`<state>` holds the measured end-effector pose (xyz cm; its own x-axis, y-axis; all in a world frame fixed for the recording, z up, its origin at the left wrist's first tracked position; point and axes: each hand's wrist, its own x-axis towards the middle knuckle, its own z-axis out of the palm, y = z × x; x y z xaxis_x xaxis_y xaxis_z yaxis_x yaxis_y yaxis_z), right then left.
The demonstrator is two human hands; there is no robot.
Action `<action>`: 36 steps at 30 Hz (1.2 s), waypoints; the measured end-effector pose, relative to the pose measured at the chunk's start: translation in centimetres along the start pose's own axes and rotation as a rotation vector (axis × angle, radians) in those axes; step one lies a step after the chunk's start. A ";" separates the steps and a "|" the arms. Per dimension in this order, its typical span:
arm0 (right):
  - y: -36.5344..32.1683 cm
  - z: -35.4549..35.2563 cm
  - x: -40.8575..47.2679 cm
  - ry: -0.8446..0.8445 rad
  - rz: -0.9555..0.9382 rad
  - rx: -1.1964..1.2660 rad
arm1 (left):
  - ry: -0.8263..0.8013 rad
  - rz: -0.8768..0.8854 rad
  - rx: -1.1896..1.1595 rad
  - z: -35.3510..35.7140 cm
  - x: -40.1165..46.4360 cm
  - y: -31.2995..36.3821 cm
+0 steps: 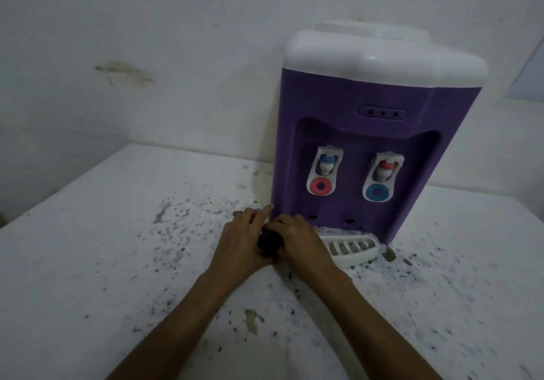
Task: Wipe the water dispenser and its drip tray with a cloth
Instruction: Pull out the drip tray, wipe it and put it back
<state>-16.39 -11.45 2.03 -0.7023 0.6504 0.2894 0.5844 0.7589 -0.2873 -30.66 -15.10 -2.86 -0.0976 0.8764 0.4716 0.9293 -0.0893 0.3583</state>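
Water dispenser [368, 132], purple body with white top, is stood on the bench [117, 247] against the wall, taps facing the person. Drip tray [347, 247], white and slotted, is seated at the foot of the front panel, apparently pulled slightly forward.

A dark bunched cloth [270, 241] is held between both hands just left of the tray. Left hand [244, 238] is wrapped round it, index finger extended toward the dispenser's lower corner. Right hand [297, 241] is curled over the cloth from the other side. Probably the cloth is being gathered into a pad before wiping; no wiping contact is seen yet.
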 end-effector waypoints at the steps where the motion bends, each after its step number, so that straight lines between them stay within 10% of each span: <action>1: 0.2 -0.2 -0.2 -0.029 -0.040 0.035 | 0.008 0.002 0.016 0.0 -0.1 -0.1; 36: 5.8 -1.5 -8.1 0.175 -0.060 -0.048 | -0.149 0.052 -0.083 -0.7 0.2 0.2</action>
<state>-6.69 -12.23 -0.63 -0.6574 0.5969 0.4600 0.5658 0.7941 -0.2219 -30.71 -15.32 -2.11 0.0093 0.9294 0.3689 0.8984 -0.1698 0.4051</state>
